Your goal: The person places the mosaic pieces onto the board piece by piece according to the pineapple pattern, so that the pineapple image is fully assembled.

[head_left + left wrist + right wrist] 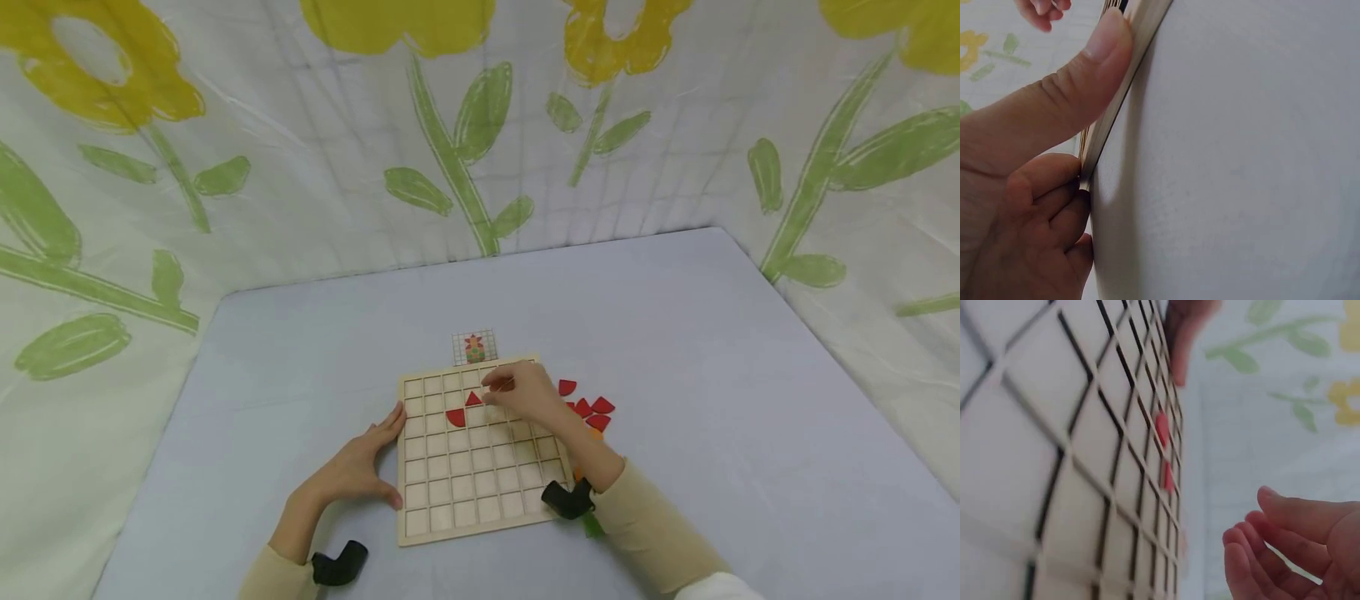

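Note:
A square wooden grid board (461, 485) lies on the table with a red quarter-circle piece (456, 417) and a red triangle (472, 399) in neighbouring cells of its upper part. My left hand (354, 468) is spread along the board's left side, thumb and fingertips at the frame; the left wrist view shows the thumb (1107, 47) against that wooden edge. Over the upper right of the board hovers my right hand (528, 392), just right of the triangle. Its fingers (1238, 562) are loosely bent in the right wrist view, with a gap to the thumb and nothing visible between.
Beyond the board's far edge lies a small gridded card (475, 347) with a coloured figure. Several red pieces (602, 406) are scattered right of the board, with orange and green pieces (592, 525) partly hidden by the right forearm. A flower-printed curtain (300, 167) hangs behind the table.

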`<state>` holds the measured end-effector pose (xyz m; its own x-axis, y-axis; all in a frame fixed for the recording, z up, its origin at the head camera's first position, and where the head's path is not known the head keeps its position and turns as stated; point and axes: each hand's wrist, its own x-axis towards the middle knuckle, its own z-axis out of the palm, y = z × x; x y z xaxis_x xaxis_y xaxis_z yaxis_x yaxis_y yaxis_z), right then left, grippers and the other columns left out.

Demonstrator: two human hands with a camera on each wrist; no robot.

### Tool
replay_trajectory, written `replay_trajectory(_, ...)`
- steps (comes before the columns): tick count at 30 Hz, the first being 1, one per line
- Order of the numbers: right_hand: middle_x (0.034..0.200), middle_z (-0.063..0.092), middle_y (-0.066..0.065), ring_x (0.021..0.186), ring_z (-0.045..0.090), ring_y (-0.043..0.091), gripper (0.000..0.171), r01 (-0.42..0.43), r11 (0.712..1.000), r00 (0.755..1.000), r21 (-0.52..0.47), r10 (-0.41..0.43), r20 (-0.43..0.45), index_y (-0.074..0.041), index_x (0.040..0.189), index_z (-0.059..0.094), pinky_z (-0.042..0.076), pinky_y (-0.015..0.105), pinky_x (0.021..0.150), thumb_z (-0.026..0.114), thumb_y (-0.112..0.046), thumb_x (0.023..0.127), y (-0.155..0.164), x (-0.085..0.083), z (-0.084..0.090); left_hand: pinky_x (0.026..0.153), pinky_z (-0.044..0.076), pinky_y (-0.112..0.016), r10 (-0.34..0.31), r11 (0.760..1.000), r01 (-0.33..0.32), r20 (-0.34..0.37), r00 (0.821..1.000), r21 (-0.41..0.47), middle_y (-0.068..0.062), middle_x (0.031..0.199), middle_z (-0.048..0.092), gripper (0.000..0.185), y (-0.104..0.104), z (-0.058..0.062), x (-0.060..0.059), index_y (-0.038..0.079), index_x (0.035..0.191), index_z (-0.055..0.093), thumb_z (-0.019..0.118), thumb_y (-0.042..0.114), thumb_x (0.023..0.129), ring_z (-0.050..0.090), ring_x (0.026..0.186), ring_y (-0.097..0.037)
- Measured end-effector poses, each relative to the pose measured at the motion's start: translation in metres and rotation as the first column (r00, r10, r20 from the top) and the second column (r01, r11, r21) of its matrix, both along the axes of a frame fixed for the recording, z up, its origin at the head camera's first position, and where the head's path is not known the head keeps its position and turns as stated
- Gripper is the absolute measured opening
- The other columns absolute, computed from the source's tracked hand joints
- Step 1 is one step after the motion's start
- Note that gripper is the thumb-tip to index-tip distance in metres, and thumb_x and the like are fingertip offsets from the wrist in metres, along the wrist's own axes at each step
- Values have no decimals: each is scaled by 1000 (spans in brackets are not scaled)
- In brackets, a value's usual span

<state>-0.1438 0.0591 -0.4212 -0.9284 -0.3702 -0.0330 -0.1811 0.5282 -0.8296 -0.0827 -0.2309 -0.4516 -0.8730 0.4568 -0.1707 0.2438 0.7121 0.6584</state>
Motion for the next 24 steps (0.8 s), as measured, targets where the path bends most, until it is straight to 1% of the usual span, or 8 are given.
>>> replay_trajectory(3,99,71,10,91,67,26,24,19,1000,1000,8,-19,3,2,110,71,58,35,78,69,-9,89,27,-2,7,114,21,-59,3,1000,-3,-3,1000,-6,-23,156,17,124,-1,0,1,-9,147,27,95,30,50,23,139,-47)
replay_trajectory(5,101,71,14,93,67,29,24,26,1000,1000,17,-26,-2,4,111,70,58,39,79,68,-7,90,45,-1,8,114,21,-59,5,1000,-5,-3,1000,-7,-23,157,17,124,-1,0,1,-9,147,27,95,30,50,23,139,-47)
replay_trajectory(7,103,71,16,95,66,31,24,29,999,1000,37,-29,-4,5,111,70,58,41,80,67,-6,90,60,0,7,114,21,-58,6,1000,-6,-3,1000,-9,-23,157,17,124,-2,0,1,-9,147,27,94,30,51,23,140,-46)
replay_trajectory(11,104,71,17,96,66,33,22,28,996,999,79,-30,25,5,108,70,57,44,84,67,-6,89,83,7,0,114,20,-58,5,1000,-5,-1,1000,-8,-23,156,17,124,-2,1,2,-9,147,27,94,31,50,23,140,-46)
replay_trajectory(14,101,71,16,91,67,29,20,27,996,997,81,-33,73,5,106,71,57,42,82,68,-5,88,93,12,-3,113,21,-60,4,1000,-4,6,1000,-1,-23,157,17,124,-2,2,2,-9,148,27,94,30,50,23,139,-49)
replay_trajectory(17,97,72,13,85,67,25,18,17,997,993,78,-25,113,5,103,72,58,36,75,69,-2,86,100,16,-6,113,21,-61,6,1000,-6,13,1000,1,-23,157,16,124,-1,1,1,-8,148,27,94,30,51,22,138,-50)
replay_trajectory(19,94,72,12,83,67,23,16,2,997,992,74,-12,128,5,101,72,58,33,72,68,1,85,104,18,-8,112,22,-62,4,1000,-4,12,1000,4,-23,157,16,124,-1,1,1,-8,148,27,94,30,51,22,138,-51)
replay_trajectory(24,92,72,11,82,66,22,15,-17,995,990,101,2,144,5,98,72,58,32,71,67,6,83,108,22,-9,112,22,-62,1,1000,-1,4,1000,5,-23,157,17,124,0,0,1,-9,148,27,94,29,51,22,138,-52)
